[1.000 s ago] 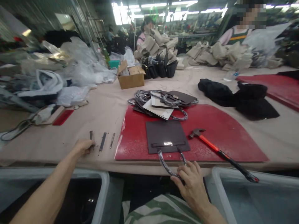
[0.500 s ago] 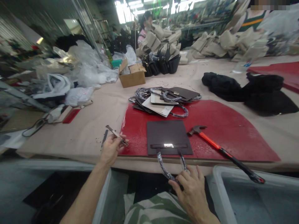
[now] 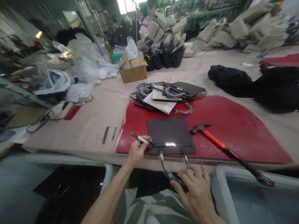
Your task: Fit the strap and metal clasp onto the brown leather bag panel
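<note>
A dark brown bag panel (image 3: 167,132) lies flat on the red mat, with a strap and a shiny metal clasp (image 3: 170,144) along its near side. Its plastic-wrapped handle (image 3: 164,165) hangs over the table's front edge. My right hand (image 3: 193,186) is closed on the handle's looped end. In my left hand (image 3: 137,151) is a punch-like metal tool (image 3: 139,137) with a pale middle, pinched between thumb and fingers at the panel's left edge, by the strap's end. A claw hammer (image 3: 216,140) with an orange and black handle lies right of the panel.
Behind the panel, more brown panels with wrapped handles (image 3: 184,90) are heaped on the red mat (image 3: 233,124). Two thin metal pieces (image 3: 106,134) lie left of it. Farther off are a cardboard box (image 3: 134,74) and black cloth (image 3: 230,81). Plastic bins (image 3: 108,168) flank me below.
My left hand has moved right with the tool, from beyond the mat's left edge to the panel's left side. My right hand stays on the handle. The view has shifted slightly.
</note>
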